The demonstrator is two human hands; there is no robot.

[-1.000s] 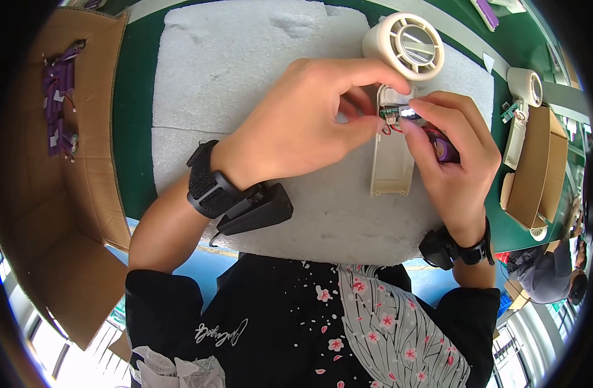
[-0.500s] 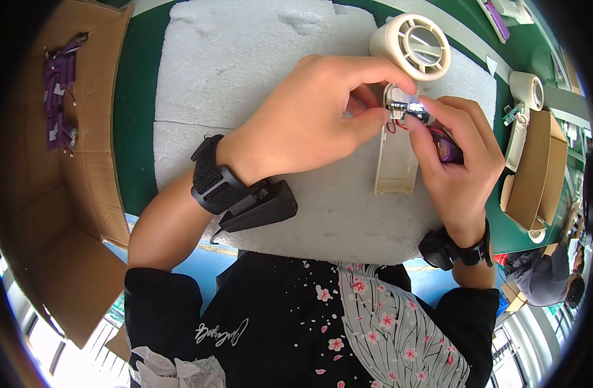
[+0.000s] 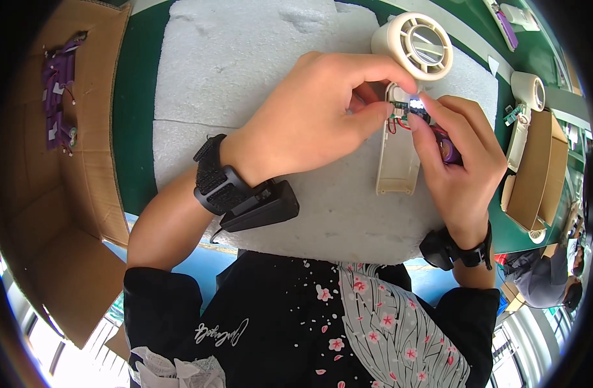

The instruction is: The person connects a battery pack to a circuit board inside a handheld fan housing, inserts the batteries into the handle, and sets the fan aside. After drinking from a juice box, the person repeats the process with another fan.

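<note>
Working at a green table, beside a cardboard box and over a white foam sheet. Reaching the left hand across a cream housing lying on the foam sheet, just below a round fan head, curling its fingers with a gap between thumb and index finger; not showing a grip on anything, impossible to tell. Cupping a purple battery in the right hand while pinching, thumb and index finger nearly together, a small lit display over the housing's upper end. Holding this display just beside a green circuit board and red wires.
</note>
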